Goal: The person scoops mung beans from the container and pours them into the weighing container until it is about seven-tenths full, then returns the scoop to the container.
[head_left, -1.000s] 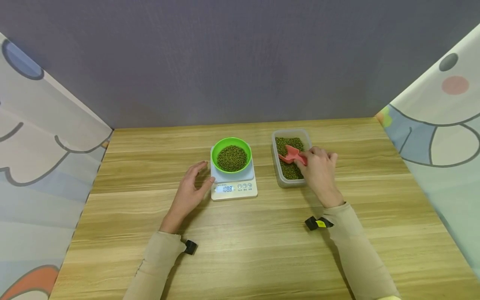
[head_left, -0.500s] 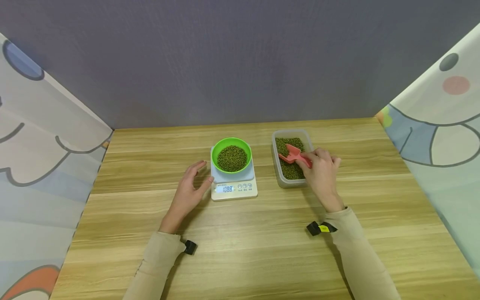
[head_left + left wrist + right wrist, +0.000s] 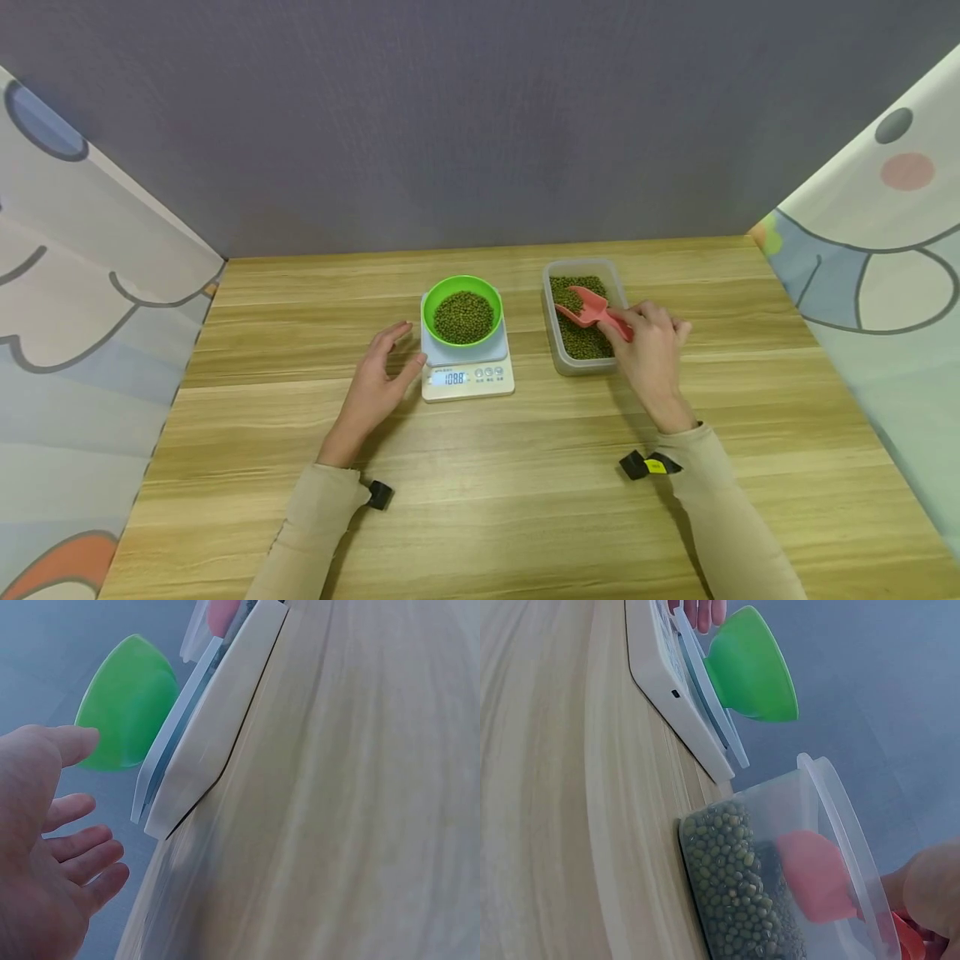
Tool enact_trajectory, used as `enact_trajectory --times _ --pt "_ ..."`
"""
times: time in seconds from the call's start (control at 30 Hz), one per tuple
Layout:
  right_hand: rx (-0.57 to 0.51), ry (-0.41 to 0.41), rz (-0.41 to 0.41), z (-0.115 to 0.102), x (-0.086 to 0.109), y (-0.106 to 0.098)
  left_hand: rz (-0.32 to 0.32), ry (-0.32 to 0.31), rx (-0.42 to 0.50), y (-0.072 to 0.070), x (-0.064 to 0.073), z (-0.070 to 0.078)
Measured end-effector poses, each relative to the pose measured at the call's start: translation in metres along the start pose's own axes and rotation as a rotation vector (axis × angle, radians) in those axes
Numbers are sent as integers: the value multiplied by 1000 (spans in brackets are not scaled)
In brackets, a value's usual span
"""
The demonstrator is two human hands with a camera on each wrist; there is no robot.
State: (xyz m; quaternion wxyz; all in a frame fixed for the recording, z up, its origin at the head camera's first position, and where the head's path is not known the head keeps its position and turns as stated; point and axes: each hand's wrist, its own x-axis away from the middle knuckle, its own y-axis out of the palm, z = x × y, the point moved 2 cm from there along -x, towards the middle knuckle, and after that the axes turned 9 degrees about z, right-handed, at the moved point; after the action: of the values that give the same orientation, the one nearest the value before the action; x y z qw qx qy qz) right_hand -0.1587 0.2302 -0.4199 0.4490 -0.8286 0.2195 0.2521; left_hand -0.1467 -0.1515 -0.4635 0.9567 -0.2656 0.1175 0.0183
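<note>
My right hand (image 3: pixel 651 346) grips the handle of a pink scoop (image 3: pixel 594 308) over a clear plastic container (image 3: pixel 586 364) of green mung beans (image 3: pixel 587 343). The scoop's head is inside the container, below the rim in the right wrist view, with beans at its mouth. To the left, a green bowl (image 3: pixel 464 336) partly filled with mung beans stands on a white kitchen scale (image 3: pixel 469 390) whose display reads 108.8. Beside the scale's left edge, my left hand (image 3: pixel 377 379) holds nothing, fingers spread and relaxed, thumb right at the edge. The left wrist view shows the bowl (image 3: pixel 131 705) beyond the thumb.
The wooden table (image 3: pixel 480 492) carries the scale and the container side by side, a small gap between them. A grey partition (image 3: pixel 480 125) rises along the back edge. Cartoon-printed cloths (image 3: pixel 900 275) hang at both sides.
My right hand has drawn slightly right and toward me, pulling the scoop with it, and more of the scoop's head shows. The left hand stays nearly still; the scale's reading is the same.
</note>
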Motion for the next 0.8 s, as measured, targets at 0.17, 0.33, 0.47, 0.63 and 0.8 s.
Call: enact_trajectory --times 0.17,0.33,0.47,0.63,0.8 --pt "-8 -7 11 2 1 -2 1 5 -5 0 0 0" --pt "-10 -12 18 3 2 -2 2 10 -13 1 1 0" --pt "-4 -14 22 4 2 -2 -3 4 -19 1 1 1" --pt "-14 -16 27 4 2 -3 -7 0 -26 1 1 1" --pt "-30 -15 34 6 1 -5 -6 6 -25 1 0 2"
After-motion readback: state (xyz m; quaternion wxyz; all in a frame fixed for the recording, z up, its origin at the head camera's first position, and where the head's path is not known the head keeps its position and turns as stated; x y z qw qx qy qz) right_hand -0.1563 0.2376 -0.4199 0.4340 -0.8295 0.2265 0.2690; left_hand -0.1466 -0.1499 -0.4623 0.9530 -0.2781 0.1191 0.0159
